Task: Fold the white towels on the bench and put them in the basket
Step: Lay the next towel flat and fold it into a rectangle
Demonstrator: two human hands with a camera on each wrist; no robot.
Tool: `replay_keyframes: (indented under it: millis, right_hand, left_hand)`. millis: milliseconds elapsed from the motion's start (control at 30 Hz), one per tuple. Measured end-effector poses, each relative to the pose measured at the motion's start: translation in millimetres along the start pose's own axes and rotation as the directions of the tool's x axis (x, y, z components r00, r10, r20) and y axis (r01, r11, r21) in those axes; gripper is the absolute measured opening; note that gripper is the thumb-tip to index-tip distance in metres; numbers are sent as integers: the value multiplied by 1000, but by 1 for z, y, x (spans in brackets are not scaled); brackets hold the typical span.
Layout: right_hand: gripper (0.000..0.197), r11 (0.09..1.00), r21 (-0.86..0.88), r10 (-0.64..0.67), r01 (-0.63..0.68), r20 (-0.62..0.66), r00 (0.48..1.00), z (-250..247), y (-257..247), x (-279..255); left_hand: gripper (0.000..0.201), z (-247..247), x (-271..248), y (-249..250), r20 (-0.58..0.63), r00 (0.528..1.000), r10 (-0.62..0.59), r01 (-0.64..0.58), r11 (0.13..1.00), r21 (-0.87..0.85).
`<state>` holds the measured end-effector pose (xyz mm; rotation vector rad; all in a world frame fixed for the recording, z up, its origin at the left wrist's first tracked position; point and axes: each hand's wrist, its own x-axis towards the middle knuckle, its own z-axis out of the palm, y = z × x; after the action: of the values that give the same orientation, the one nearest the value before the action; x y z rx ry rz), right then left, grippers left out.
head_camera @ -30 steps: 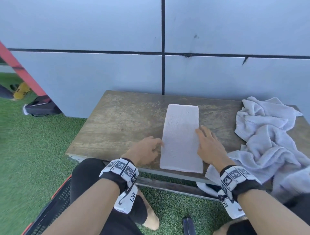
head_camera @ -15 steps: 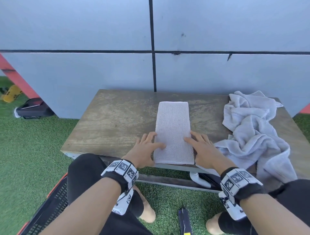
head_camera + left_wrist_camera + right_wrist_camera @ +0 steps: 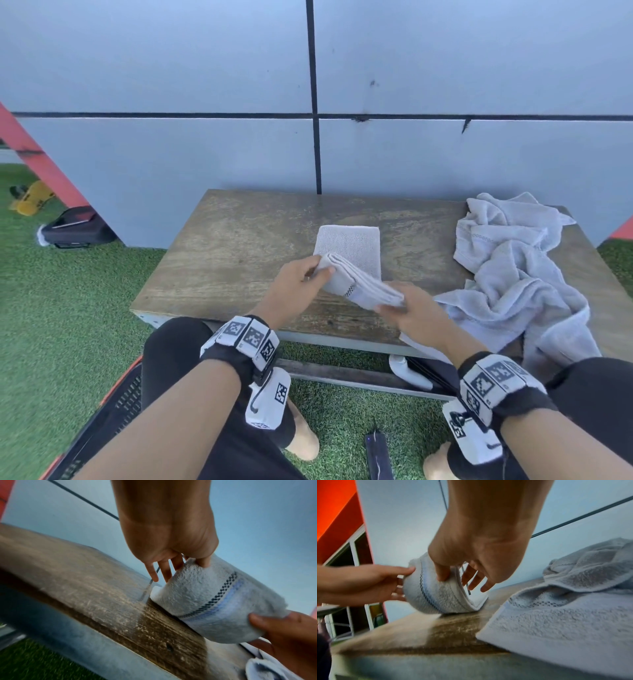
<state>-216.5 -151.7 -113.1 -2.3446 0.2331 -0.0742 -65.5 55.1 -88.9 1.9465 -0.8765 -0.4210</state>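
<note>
A narrow folded white towel (image 3: 352, 251) lies on the wooden bench (image 3: 239, 246). Its near end is lifted and curled back toward the far end. My left hand (image 3: 301, 277) pinches the left corner of that raised end, thumb on top, as the left wrist view shows (image 3: 193, 561). My right hand (image 3: 411, 308) pinches the right corner (image 3: 447, 574). The towel (image 3: 205, 601) shows a dark stitched stripe across it. A black basket (image 3: 113, 411) with an orange rim stands on the grass at my lower left, partly hidden by my leg.
A heap of crumpled white towels (image 3: 513, 274) covers the bench's right end and hangs over its front edge. A grey panelled wall (image 3: 308, 154) stands right behind the bench. A black bag (image 3: 75, 229) and a yellow object (image 3: 30, 198) lie on the grass at left.
Both hands went from resting flat on the towel's sides to gripping its near end. They have lifted that end and carried it toward the far end.
</note>
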Motion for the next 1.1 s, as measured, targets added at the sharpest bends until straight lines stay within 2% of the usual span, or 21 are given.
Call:
replay_keyframes:
  millis: [33,67,133,167,233,300,367,467,567,800,967,1100]
  right_hand:
    - [16,995,101,3,3,-66,998,-3,-5,0]
    - [19,981,196,23,-2,-106,994,-6,-9,-1]
    - [20,947,317,72,-40,-90,993,-9,-11,1]
    - [17,957,281,90,-74,-43,995,-8,-10,3]
    - [17,983,90,155,-158,44,987,0,-3,9]
    - [22,972,10,234,-235,66,970,8,3,16]
    - [28,970,-2,243,-243,13,970,10,2,23]
    - [36,966,33,257,-255,-116,959,9,-4,39]
    - [37,952,80,304,-294,-180,936,5,-4,64]
    - [40,910,-5,409,-415,-153,900,12,18,108]
    - [43,891,2,447,-453,-171,878,18,29,118]
    - [36,883,-11,458,-470,-202,866,19,30,117]
  left_hand:
    - [34,-2,0,-1,-28,1000,-10,9,999,-30]
    - [35,-3,-1,-6,-42,999,-28,25,998,-58]
    - [29,-2,-5,-13,-18,993,-113,112,991,-78]
    - [27,0,-6,-18,24,984,-176,177,982,-72]
    - [27,6,-7,-27,99,946,-308,309,951,5]
    - [24,11,-8,-34,104,917,-384,380,923,60]
    - [24,13,-4,-36,52,924,-378,376,925,57]
    - [28,13,11,-33,-89,938,-334,341,937,81]
    - [29,12,37,-27,-207,926,-315,341,934,105]
    - [28,22,82,-50,-215,894,-393,443,843,303]
    - [37,32,89,-57,-277,896,-348,443,758,479]
    - [37,36,89,-54,-293,902,-318,431,715,551]
